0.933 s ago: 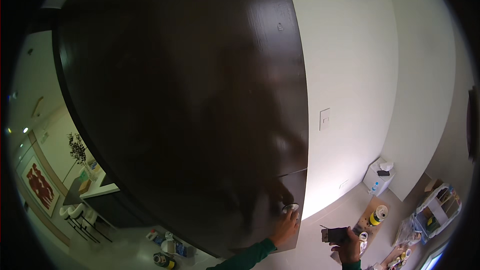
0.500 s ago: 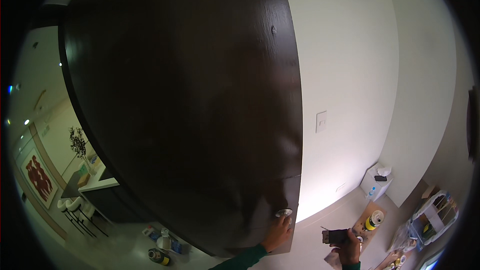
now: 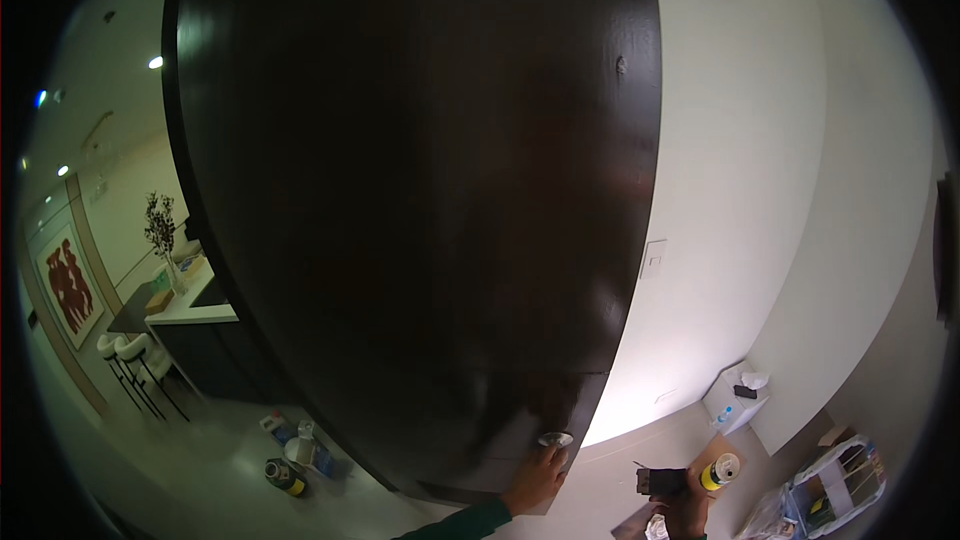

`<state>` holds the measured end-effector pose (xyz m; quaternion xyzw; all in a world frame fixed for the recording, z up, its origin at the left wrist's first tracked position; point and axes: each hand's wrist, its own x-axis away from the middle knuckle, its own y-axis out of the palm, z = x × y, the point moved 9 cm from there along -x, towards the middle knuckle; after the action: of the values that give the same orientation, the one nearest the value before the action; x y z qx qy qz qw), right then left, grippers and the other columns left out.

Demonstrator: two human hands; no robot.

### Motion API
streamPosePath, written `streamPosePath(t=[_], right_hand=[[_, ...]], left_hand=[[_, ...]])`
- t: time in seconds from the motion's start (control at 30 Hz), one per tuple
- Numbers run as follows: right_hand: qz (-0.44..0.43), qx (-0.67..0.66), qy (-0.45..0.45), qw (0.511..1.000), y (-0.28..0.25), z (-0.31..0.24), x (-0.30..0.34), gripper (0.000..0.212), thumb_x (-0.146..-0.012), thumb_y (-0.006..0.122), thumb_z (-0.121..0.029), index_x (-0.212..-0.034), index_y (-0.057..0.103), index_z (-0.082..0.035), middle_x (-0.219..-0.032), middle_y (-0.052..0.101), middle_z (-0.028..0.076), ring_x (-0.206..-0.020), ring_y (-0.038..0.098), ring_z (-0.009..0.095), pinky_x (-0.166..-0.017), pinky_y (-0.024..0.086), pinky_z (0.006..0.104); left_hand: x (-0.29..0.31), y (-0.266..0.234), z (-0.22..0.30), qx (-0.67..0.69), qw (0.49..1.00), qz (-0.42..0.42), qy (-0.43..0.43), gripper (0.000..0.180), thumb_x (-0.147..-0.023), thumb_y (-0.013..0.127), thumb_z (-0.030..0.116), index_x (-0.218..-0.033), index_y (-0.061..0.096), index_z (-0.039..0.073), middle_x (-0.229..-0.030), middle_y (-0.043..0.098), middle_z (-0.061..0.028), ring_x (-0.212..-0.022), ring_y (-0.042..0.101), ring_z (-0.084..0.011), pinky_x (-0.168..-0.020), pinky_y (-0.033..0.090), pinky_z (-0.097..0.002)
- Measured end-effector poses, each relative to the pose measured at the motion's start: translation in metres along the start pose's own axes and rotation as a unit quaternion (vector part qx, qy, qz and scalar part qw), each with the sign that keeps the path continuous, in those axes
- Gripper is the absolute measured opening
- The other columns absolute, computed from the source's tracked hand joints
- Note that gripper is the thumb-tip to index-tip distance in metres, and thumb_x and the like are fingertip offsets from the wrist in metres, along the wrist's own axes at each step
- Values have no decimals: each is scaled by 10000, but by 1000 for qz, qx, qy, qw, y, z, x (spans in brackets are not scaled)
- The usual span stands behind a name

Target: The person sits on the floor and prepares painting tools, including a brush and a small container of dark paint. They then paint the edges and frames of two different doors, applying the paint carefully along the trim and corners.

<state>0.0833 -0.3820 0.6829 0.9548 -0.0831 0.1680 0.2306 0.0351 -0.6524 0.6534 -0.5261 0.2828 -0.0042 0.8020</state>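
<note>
A dark brown, glossy door (image 3: 400, 210) fills the middle of the head view. Low on its right side is a round metal knob (image 3: 555, 438). My left hand (image 3: 537, 480), in a dark green sleeve, has its fingers closed at the knob, partly hiding it. To the right, my right hand (image 3: 688, 512) grips a dark block-shaped object (image 3: 664, 481) with a paler left end and a thin stick-like part above it. Its exact kind does not show. Right beside that hand stands a yellow-and-black can (image 3: 720, 471); crumpled white material (image 3: 656, 527) lies just below.
White wall with a switch plate (image 3: 654, 259) borders the door. A white box (image 3: 737, 398) with tissue and a bottle stands in the corner. Farther right is a plastic-wrapped rack (image 3: 840, 490). At left, another can (image 3: 286, 478) sits on the floor, before a counter (image 3: 205, 316) and stools (image 3: 140, 352).
The view has tilted, so the door's upper part sits farther right and the floor items lie lower right. Both hands appear slightly lower and left, each keeping its hold.
</note>
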Motion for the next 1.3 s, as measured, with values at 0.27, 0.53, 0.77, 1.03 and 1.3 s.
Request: streamPosePath(t=[0.27,0.53,0.77,1.03,1.3], right_hand=[[2,-11,-75,997,15,-9,15,437,-980,483,-431,-1155,587,-44,-943,655,103,-774,653,240,-582,523,350],[126,-38,-136,982,-3,22,49,447,-953,505,-485,-1124,605,-84,-892,692,73,-666,666,220,-486,507,327],[267,-138,-218,929,-2,89,131,396,-926,555,-487,-1082,620,-129,-931,689,56,-693,662,202,-522,482,314],[384,-210,-268,858,78,183,246,408,-943,549,-493,-1035,635,-104,-855,678,62,-675,667,215,-498,483,305],[467,-216,-297,805,158,231,336,391,-950,536,-504,-1080,612,-143,-861,672,46,-673,654,193,-499,440,293]], left_hand=[[30,-2,2,-8,998,-23,50,524,-851,671,251,-1289,503,18,-1274,513,-192,-977,615,-326,-832,502,-452],[73,0,5,32,979,-34,199,595,-808,701,279,-1269,488,-32,-1230,510,-205,-816,648,-293,-689,526,-389],[93,-54,30,26,953,-73,294,597,-765,672,173,-1255,464,-97,-1211,492,-203,-763,624,-243,-658,509,-358],[129,-41,25,-14,920,-75,384,580,-800,660,164,-1309,482,-54,-1251,488,-149,-856,614,-227,-718,486,-376],[146,-45,28,90,889,-150,423,624,-736,643,120,-1260,432,-146,-1256,424,-256,-1035,541,-383,-891,434,-449]])
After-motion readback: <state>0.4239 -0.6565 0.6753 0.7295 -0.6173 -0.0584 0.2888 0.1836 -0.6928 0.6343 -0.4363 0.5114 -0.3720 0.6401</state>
